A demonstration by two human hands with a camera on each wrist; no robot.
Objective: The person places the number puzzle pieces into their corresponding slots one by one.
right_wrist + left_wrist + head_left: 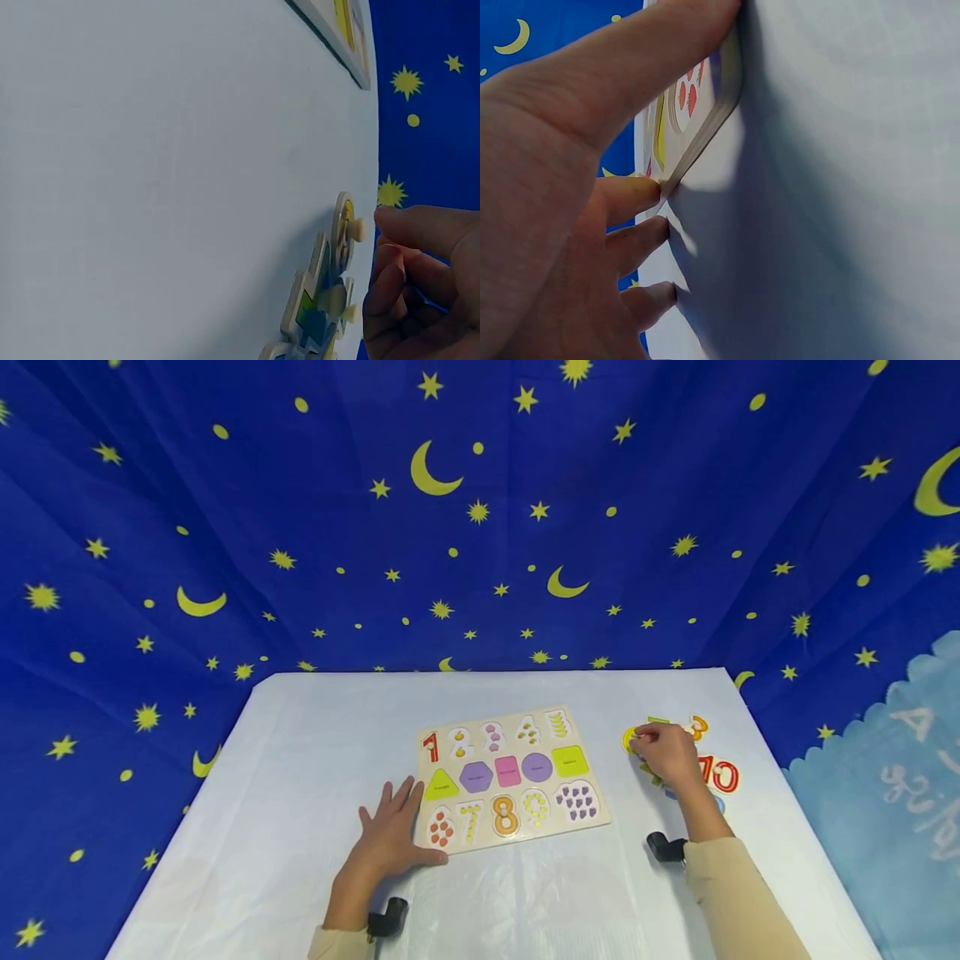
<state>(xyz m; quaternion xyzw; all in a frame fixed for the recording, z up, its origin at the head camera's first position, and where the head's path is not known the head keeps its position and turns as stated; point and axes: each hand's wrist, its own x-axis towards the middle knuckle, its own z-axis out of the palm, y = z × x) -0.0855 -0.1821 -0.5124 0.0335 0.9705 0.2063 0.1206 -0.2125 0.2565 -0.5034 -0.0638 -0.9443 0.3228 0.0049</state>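
A wooden number-and-shape puzzle board lies on the white table. My left hand is spread at its lower left corner, thumb along the front edge and fingers by the left side. In the left wrist view, the thumb and a finger touch the board's rim. On the right, my right hand is over a loose group of knobbed puzzle pieces, nearest a yellow piece. The right wrist view shows its thumb and bent fingers just apart from the wooden knob of that piece.
A red number 10 piece and an orange piece lie beside the right hand. A red 1 and an orange 8 sit in the board. Behind the table hangs a blue star-patterned cloth.
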